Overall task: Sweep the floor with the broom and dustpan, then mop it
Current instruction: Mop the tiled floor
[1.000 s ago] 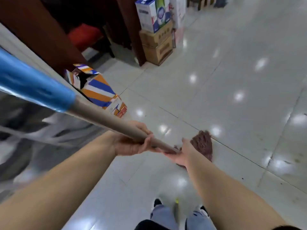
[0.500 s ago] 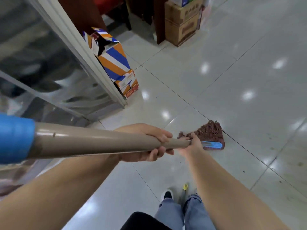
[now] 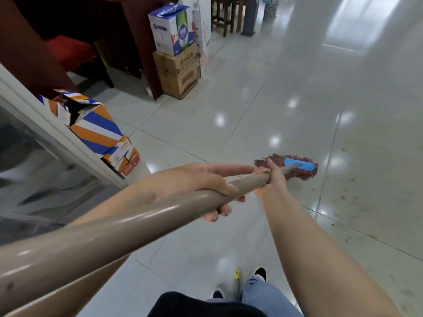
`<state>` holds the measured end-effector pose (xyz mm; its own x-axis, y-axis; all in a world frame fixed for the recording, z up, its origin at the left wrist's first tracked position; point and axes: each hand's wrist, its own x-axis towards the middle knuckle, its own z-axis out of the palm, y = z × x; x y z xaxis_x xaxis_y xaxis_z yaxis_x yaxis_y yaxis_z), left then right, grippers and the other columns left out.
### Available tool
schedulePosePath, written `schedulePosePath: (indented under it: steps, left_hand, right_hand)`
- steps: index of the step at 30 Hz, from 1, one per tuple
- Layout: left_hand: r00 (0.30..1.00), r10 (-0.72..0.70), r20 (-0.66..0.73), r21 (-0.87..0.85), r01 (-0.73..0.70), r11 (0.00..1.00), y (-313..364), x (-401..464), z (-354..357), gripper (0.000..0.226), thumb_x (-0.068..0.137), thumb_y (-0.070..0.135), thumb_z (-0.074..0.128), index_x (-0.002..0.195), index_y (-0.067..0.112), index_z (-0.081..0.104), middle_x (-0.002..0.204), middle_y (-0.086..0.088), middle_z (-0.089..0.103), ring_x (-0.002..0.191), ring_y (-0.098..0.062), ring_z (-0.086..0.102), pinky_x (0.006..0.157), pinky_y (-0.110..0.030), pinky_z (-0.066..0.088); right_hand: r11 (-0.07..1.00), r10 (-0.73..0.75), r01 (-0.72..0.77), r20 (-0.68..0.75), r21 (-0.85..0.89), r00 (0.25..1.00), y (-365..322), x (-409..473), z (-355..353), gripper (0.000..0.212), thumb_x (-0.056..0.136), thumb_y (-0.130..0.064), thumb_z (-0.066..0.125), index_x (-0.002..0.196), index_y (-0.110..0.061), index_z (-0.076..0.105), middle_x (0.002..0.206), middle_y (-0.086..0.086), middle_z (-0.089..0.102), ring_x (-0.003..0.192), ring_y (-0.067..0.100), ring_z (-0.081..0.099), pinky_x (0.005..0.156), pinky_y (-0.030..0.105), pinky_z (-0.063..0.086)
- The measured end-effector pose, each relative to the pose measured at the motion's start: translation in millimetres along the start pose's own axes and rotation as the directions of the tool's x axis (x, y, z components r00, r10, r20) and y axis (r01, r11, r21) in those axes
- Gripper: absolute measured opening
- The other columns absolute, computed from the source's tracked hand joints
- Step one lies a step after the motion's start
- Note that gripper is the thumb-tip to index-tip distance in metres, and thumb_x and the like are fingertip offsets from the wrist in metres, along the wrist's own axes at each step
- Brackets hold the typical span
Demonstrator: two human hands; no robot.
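Note:
A long grey-brown mop handle (image 3: 119,227) runs from the lower left of the head view up toward the centre. Its reddish-brown mop head (image 3: 302,172), with a blue clip on top, lies flat on the glossy white tiled floor (image 3: 286,106). My left hand (image 3: 196,181) grips the handle midway, fingers curled under it. My right hand (image 3: 272,179) grips the handle further down, close to the mop head. No broom or dustpan is in view.
An orange, blue and white striped box (image 3: 98,131) leans by a glass panel frame (image 3: 55,131) at left. Stacked cardboard boxes (image 3: 177,72) stand against dark wooden furniture at the back. Dirty spots mark the tiles (image 3: 348,197) at right. My shoes (image 3: 259,272) show below.
The mop head has slid to the right and a little farther away across the tiles. My hands moved with the handle, and the view tilted up.

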<state>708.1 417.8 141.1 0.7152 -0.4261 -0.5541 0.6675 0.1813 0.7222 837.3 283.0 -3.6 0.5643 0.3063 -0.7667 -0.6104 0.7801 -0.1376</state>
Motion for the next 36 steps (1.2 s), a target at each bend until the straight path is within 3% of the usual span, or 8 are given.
schedulePosePath:
  steps: [7,12,15,19,23,29,32,36]
  left_hand:
    - [0.98,-0.048,0.194,0.205,0.007,0.979,-19,69,12,0.054,0.077,0.005,0.055,0.11,0.048,0.059,0.125,-0.017,0.047,0.057,-0.011,0.061,0.048,-0.019,0.049]
    - [0.945,-0.285,0.163,0.297,0.229,0.927,-65,142,18,0.06,0.087,-0.008,0.049,0.13,0.033,0.041,0.119,-0.009,0.048,0.055,-0.01,0.063,0.048,-0.019,0.051]
    - [0.924,-0.381,-0.012,0.329,0.364,0.871,-93,186,4,0.063,0.086,-0.008,0.048,0.141,0.019,0.033,0.107,-0.009,0.053,0.047,-0.009,0.059,0.044,-0.019,0.046]
    - [0.858,-0.508,-0.074,0.337,0.501,0.797,-113,225,-7,0.065,0.083,-0.006,0.053,0.141,0.013,0.031,0.103,-0.009,0.055,0.042,-0.01,0.054,0.041,-0.019,0.04]
    - [0.831,-0.526,-0.178,-0.02,0.532,0.847,-101,234,-29,0.053,0.071,0.008,0.062,0.121,0.014,0.047,0.079,-0.006,0.059,0.041,-0.013,0.053,0.036,-0.016,0.039]
    - [0.85,-0.324,-0.414,-0.628,-0.009,0.778,-66,224,-34,0.022,0.093,0.019,0.046,0.096,0.003,0.061,0.084,-0.015,0.064,0.057,-0.024,0.067,0.05,-0.024,0.055]
    - [0.778,-0.319,-0.541,-0.544,-0.035,0.839,-55,214,-33,0.034,0.097,0.031,0.041,0.101,0.006,0.063,0.099,-0.019,0.063,0.068,-0.026,0.067,0.055,-0.028,0.057]
    - [0.785,-0.275,-0.555,0.005,0.334,0.943,-38,202,-19,0.045,0.097,0.046,0.031,0.096,0.018,0.066,0.105,-0.012,0.065,0.084,-0.022,0.065,0.071,-0.028,0.056]
  right_hand:
    - [0.959,-0.186,0.201,-0.096,0.198,0.978,-68,4,-49,0.03,0.095,-0.022,0.053,0.072,-0.011,0.038,0.032,-0.001,0.037,0.021,0.008,0.039,0.028,0.012,0.036]
    - [0.97,-0.13,0.182,-0.291,0.159,0.948,-90,31,-132,0.036,0.099,-0.028,0.045,0.07,-0.006,0.04,0.033,0.006,0.046,0.027,0.013,0.049,0.032,0.013,0.042]
    - [0.999,-0.047,0.051,-0.401,0.0,0.915,-76,51,-171,0.028,0.101,-0.031,0.039,0.103,-0.003,0.044,0.066,0.017,0.058,0.061,0.022,0.056,0.053,0.025,0.055]
    - [0.994,0.098,-0.11,-0.471,0.002,0.877,-55,63,-192,0.043,0.102,-0.029,0.035,0.135,-0.001,0.036,0.122,0.023,0.052,0.121,0.029,0.05,0.084,0.038,0.042]
    - [0.988,0.154,-0.147,-0.359,0.047,0.921,-65,74,-180,0.052,0.101,-0.036,0.034,0.136,0.002,0.036,0.139,0.022,0.044,0.128,0.031,0.045,0.087,0.042,0.041]
    - [0.978,0.183,-0.141,-0.309,0.152,0.933,-87,103,-124,0.025,0.101,-0.018,0.038,0.096,0.004,0.049,0.126,0.017,0.054,0.124,0.029,0.05,0.087,0.044,0.043]
    - [0.974,0.186,-0.132,-0.31,0.186,0.932,-90,117,-103,0.026,0.101,-0.016,0.04,0.082,0.002,0.044,0.112,0.016,0.057,0.122,0.027,0.052,0.088,0.045,0.045]
    - [0.981,0.17,-0.119,-0.375,0.156,0.911,-87,127,-94,0.026,0.101,-0.015,0.04,0.082,0.002,0.044,0.135,0.013,0.051,0.124,0.027,0.05,0.093,0.044,0.043]
